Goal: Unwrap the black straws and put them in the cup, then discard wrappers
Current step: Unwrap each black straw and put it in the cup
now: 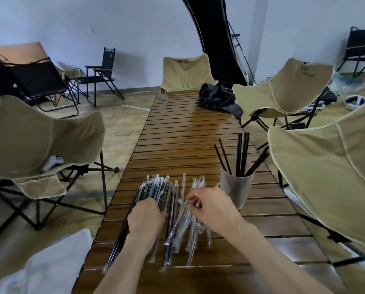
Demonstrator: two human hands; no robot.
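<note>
A person is sorting straws at a slatted counter. The left hand is resting on the pile of wrapped straws, fingers curled over it, apparently steadying the stock. The right hand is pinching at the empty wrappers lying just beside that pile, likely gathering them for discarding. Several unwrapped straws are standing in the cup, which is sitting just beyond the right hand, near the counter's right edge.
</note>
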